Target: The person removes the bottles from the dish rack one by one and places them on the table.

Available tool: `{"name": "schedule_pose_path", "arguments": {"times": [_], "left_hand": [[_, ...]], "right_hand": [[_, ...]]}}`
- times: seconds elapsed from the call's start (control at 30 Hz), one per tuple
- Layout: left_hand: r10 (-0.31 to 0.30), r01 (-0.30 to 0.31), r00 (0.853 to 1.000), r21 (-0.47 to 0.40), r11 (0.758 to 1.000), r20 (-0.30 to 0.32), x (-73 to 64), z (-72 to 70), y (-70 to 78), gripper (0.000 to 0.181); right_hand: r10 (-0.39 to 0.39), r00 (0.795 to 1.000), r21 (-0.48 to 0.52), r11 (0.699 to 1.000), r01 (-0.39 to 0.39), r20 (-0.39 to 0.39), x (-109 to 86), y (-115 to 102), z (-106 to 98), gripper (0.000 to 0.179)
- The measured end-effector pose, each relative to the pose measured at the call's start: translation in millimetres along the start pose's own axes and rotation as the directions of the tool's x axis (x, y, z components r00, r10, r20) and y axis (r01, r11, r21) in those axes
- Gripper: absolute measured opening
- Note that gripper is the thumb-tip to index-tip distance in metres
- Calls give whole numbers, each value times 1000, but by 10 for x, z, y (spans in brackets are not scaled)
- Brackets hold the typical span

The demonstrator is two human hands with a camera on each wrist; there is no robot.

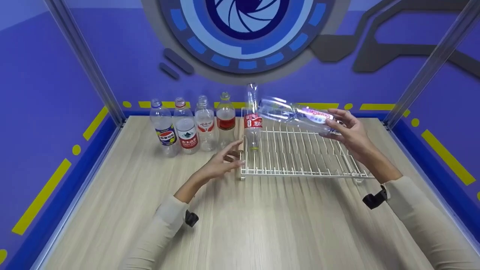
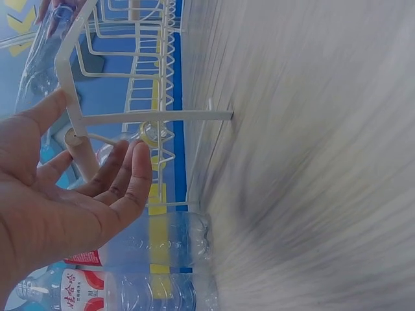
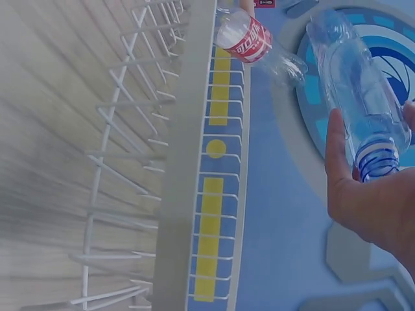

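My right hand (image 1: 350,133) grips a clear plastic bottle (image 1: 287,112) near its neck. The bottle has a pink-and-white label and a blue ring at the neck (image 3: 376,159). It lies nearly level above the white wire rack (image 1: 300,174), its base pointing left. At the rack's left end, my left hand (image 1: 219,163) has its fingers spread; the thumb is at the white frame and the fingers are by the wooden bar (image 2: 82,155). An empty bottle with a red label (image 1: 253,120) stands upside down in the rack's left end, neck low between the wires.
Left of the rack, several empty bottles stand upright in a row, including one with a blue label (image 1: 167,137), one with a red-and-white label (image 1: 187,138) and one with a dark red label (image 1: 226,123). Blue walls (image 1: 123,56) close in the wooden table (image 1: 262,225).
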State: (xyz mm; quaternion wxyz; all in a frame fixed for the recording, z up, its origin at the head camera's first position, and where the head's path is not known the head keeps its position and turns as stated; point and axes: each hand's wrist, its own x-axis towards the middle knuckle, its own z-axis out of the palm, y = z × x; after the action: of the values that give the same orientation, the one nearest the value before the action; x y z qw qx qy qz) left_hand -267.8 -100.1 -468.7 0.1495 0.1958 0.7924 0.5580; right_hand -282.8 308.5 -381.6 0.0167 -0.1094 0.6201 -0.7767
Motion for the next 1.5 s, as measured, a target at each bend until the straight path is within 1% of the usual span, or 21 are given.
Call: {"name": "schedule_pose_path", "arguments": {"times": [0.13, 0.23, 0.33, 0.4, 0.43, 0.5, 0.6, 0.63, 0.67, 0.7, 0.77, 0.87, 0.97, 1.13, 1.2, 1.37, 1.43, 1.5], "left_hand": [[30, -29, 999, 32, 999, -34, -9, -19, 20, 77], [33, -30, 997, 36, 999, -76, -17, -31, 41, 83], [44, -40, 992, 32, 999, -119, -34, -33, 87, 92], [74, -69, 986, 36, 997, -148, -40, -27, 132, 95], [102, -98, 981, 33, 995, -164, -45, -22, 156, 95], [179, -176, 964, 29, 984, -197, -50, -12, 207, 91], [292, -291, 927, 39, 956, -236, -49, 1, 277, 85], [323, -322, 916, 43, 946, -238, -49, 3, 296, 84], [345, -344, 909, 49, 938, -231, -48, 6, 308, 84], [361, -357, 907, 60, 932, -218, -50, 8, 323, 84], [381, -372, 906, 82, 925, -184, -60, 12, 338, 82], [389, -373, 910, 124, 920, -143, -83, 19, 349, 76], [397, -374, 908, 169, 912, -133, -110, 22, 364, 70], [431, -387, 895, 280, 879, -117, -129, 23, 398, 72], [430, -378, 896, 318, 870, -112, -140, 22, 417, 74], [406, -346, 908, 368, 863, -99, -173, 23, 447, 75], [408, -345, 908, 385, 856, -93, -182, 28, 446, 75], [417, -350, 905, 404, 845, -88, -193, 35, 439, 75]], "right_hand": [[-6, 999, -26, 1000, 7, 42, -12, 26, 45, 33], [-6, 998, -55, 998, 9, 65, -28, 48, 77, 37], [-11, 995, -88, 996, 19, 97, -60, 71, 103, 40], [-19, 992, -102, 994, 32, 128, -84, 91, 120, 42], [-22, 989, -106, 994, 38, 144, -96, 101, 129, 43], [-27, 985, -117, 992, 47, 169, -117, 118, 151, 45], [-29, 979, -127, 990, 55, 202, -149, 134, 186, 49], [-26, 978, -133, 990, 55, 207, -160, 136, 197, 51], [-24, 977, -140, 989, 54, 210, -173, 135, 210, 51], [-21, 977, -148, 988, 54, 213, -186, 134, 222, 52], [-18, 975, -168, 984, 57, 221, -209, 134, 245, 53], [-13, 970, -205, 977, 64, 243, -239, 142, 276, 54], [-17, 962, -240, 967, 85, 271, -261, 155, 294, 58], [-29, 950, -313, 941, 131, 310, -297, 151, 301, 61], [-24, 942, -352, 924, 149, 335, -301, 148, 301, 62], [-1, 928, -439, 881, 177, 373, -312, 153, 305, 62], [2, 927, -459, 869, 185, 376, -318, 154, 309, 62], [4, 924, -465, 865, 189, 382, -323, 162, 313, 61]]}}
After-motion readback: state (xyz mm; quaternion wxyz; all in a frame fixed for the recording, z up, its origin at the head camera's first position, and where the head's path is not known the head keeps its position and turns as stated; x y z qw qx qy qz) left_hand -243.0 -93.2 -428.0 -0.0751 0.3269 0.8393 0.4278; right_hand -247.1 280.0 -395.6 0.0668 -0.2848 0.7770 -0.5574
